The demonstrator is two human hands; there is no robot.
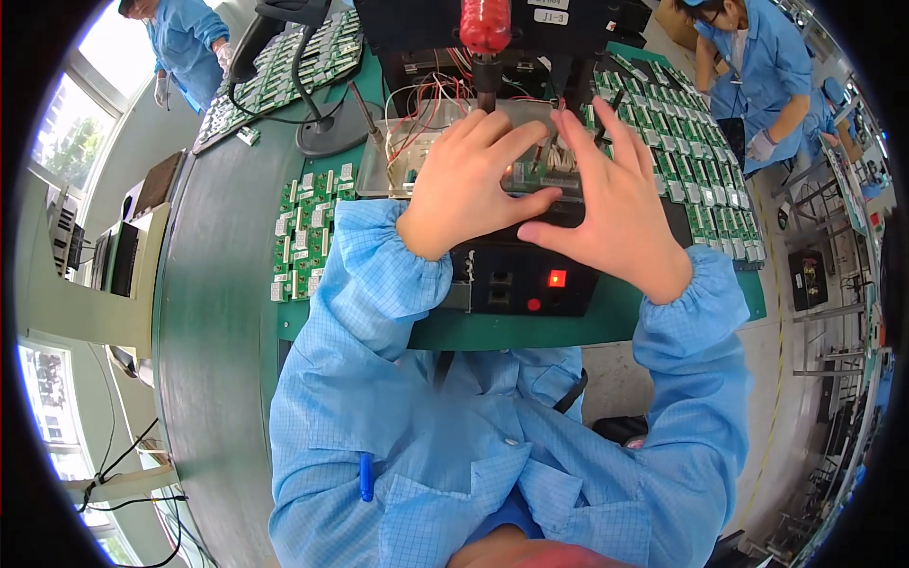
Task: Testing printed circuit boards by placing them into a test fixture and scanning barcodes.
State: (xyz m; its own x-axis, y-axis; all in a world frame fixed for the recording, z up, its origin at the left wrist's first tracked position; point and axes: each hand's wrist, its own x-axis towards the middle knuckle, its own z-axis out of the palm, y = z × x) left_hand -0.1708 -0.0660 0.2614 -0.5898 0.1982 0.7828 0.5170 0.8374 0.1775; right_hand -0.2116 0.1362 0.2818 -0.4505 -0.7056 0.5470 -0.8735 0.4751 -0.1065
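My left hand (471, 182) and my right hand (620, 204) are over a test fixture with a clear plastic bed (377, 170). The left hand's fingers are bent, with a gap between index finger and thumb. Some of its fingertips are hidden. On the right hand the fingers are stretched and spread. Both thumbs point inward, close together but apart. Between the hands a small part of a circuit board (532, 176) shows inside the fixture. I see nothing held in either hand; whether the fingertips touch the fixture I cannot tell.
A red-handled lever (485, 26) rises behind the hands, near loose wires (417, 128). A black box (516, 284) with a lit red switch (557, 278) stands in front. Green circuit boards (305, 227) lie left; more boards (696, 142) fill the right. A scanner stand (327, 133) is back left.
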